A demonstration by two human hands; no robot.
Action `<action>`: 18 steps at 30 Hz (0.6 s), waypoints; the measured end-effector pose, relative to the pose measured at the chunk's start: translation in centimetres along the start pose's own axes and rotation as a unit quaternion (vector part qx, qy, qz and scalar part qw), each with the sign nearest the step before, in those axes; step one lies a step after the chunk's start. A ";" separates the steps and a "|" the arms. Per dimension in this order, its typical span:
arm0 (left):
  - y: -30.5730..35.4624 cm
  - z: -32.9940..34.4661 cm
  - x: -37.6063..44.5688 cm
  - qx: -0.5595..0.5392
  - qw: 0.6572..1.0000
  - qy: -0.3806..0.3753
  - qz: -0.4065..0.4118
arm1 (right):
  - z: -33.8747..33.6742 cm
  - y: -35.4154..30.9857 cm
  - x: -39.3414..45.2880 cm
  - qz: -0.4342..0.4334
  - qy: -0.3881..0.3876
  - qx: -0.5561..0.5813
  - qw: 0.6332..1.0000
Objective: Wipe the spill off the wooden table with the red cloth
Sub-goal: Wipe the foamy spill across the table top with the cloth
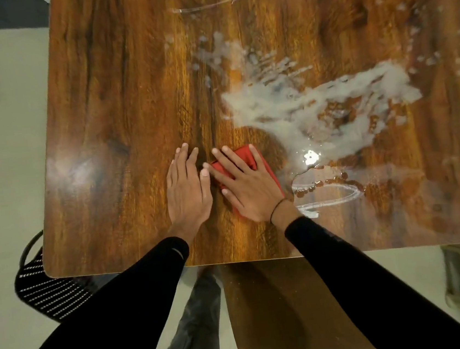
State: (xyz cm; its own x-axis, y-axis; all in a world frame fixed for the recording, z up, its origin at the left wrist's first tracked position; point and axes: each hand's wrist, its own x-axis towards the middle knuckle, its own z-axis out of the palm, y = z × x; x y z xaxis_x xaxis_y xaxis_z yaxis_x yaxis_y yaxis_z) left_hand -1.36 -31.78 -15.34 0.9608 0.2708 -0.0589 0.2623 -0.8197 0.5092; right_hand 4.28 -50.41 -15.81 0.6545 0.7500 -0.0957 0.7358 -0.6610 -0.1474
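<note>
Cloth (pixel 262 167), red, pressed flat under spread right hand (pixel 246 191); left hand (pixel 187 190) flat on worktop (pixel 106 108); white spill (pixel 315 104) nearby. No legible writing.

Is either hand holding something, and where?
Neither hand grips anything. The right hand presses flat on top of the red cloth; the left hand lies flat on the wooden table.

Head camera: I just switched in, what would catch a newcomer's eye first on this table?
The big white spill smeared across the right half of the wooden table, with curved streaks nearer the front edge. Just left of it, the right hand presses flat on the folded red cloth, while the left hand rests flat on bare wood beside it.
</note>
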 end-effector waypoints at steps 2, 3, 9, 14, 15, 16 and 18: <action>0.1 0.2 0.1 0.014 1.000 0.004 0.001 | -0.7 1.8 2.3 -0.034 -0.005 -0.011 0.999; 0.1 0.3 0.1 0.022 1.000 0.004 0.004 | -1.0 2.7 3.2 -0.038 -0.005 -0.016 0.999; -0.2 0.6 0.2 0.046 0.999 -0.002 0.012 | -1.3 5.4 1.6 0.207 0.052 0.024 0.977; -0.3 0.7 0.2 0.038 0.999 0.004 0.011 | 0.2 1.6 -3.7 0.320 0.062 0.059 0.944; -0.3 0.8 0.3 0.040 0.999 0.005 0.011 | 0.4 0.6 -4.3 0.283 0.048 0.059 0.956; -0.3 0.8 0.3 0.041 0.999 0.007 0.010 | 0.6 -0.2 -4.8 0.234 0.033 0.056 0.970; -0.3 0.9 0.3 0.043 0.999 0.017 0.007 | 0.6 -0.5 -4.7 0.130 0.010 0.044 0.990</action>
State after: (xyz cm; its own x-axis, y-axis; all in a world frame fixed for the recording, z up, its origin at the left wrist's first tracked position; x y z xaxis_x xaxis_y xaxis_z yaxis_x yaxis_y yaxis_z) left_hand -1.09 -31.91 -16.33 0.9612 0.2749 -0.0224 0.2571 -0.8635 0.4339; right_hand 0.68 -53.56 -15.89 0.8235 0.5538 -0.1227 0.5247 -0.8259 -0.2065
